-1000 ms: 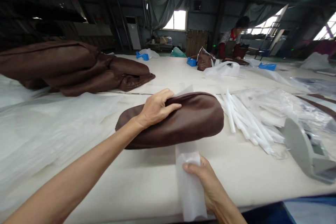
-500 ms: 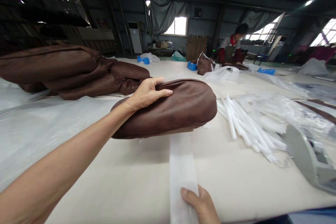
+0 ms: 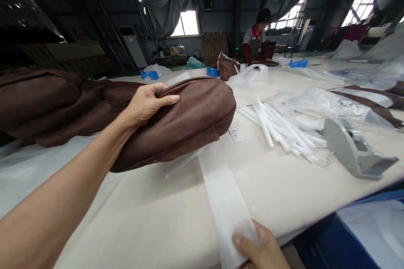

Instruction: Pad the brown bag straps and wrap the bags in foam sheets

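The left hand point(image 3: 143, 104), thumb in front, grips the cushion point(image 3: 189, 119) by its upper edge over the table point(image 3: 151, 222). The right hand point(image 3: 261, 246) pinches the strip point(image 3: 222, 185) below the cushion.

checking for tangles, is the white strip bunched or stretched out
Stretched out: the strip runs from under the brown piece to the right hand.

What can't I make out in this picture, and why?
In the head view:
- Left hand: most fingertips, hidden behind the brown bundle.
- White strip: its near end, cut off by the bottom edge.
- Right hand: the wrist, cut off by that edge.
- Tag: its print, too small to read.
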`<state>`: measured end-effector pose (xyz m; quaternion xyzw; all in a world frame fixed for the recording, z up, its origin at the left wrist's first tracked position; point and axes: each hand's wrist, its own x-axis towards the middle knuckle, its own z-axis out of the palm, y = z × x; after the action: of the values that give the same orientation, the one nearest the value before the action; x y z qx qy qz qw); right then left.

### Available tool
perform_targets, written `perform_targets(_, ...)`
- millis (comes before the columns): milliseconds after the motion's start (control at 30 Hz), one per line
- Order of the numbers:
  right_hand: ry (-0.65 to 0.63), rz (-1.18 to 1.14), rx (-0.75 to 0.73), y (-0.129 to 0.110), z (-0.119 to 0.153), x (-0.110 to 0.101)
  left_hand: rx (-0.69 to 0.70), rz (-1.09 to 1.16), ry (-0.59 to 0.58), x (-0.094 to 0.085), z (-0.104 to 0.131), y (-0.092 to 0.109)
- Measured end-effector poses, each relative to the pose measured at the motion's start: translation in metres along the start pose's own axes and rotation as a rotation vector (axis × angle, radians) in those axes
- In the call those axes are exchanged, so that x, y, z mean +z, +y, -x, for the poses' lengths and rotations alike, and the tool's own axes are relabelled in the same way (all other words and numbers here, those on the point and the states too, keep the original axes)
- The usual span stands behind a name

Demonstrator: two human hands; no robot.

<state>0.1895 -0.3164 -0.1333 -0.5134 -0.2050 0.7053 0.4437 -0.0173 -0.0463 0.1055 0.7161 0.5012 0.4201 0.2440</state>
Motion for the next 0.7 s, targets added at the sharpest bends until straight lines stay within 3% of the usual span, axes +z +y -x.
perform_targets(100, 0.189, 0.271, -0.106, -0.021, 0.006, -0.036, -0.047, 0.055, -0.013, -0.002, -0.003, 0.000)
perform_targets(167, 0.371, 0.589, -0.397, -0.038, 0.011, -0.049, -0.072, 0.070, -0.026, -0.002, -0.005, 0.000)
perform_targets(233, 0.499, 0.930, -0.780, -0.054, 0.012, -0.046, -0.082, 0.073, -0.042, 0.000, -0.006, 0.001)
perform_targets(267, 0.497, 1.079, -0.946, -0.060, 0.011, -0.039, -0.082, 0.073, -0.054, 0.002, -0.007, 0.002)
perform_targets(333, 0.305, 1.314, -1.132, -0.066, 0.001, -0.019, -0.076, 0.073, -0.069, 0.005, -0.008, 0.002)
perform_targets(400, 0.030, 1.436, -1.091, -0.067, -0.016, -0.002, -0.060, 0.065, -0.071, 0.009, -0.009, 0.002)
perform_targets(467, -0.099, 1.460, -0.951, -0.065, -0.034, 0.007, -0.032, 0.047, -0.059, 0.010, -0.010, 0.001)
perform_targets(567, -0.089, 1.475, -0.839, -0.064, -0.050, 0.004, -0.013, 0.037, -0.046, 0.009, -0.010, -0.001)
perform_targets(700, -0.048, 1.636, -0.894, -0.068, -0.054, 0.006, -0.024, 0.075, -0.050, 0.008, -0.013, 0.000)
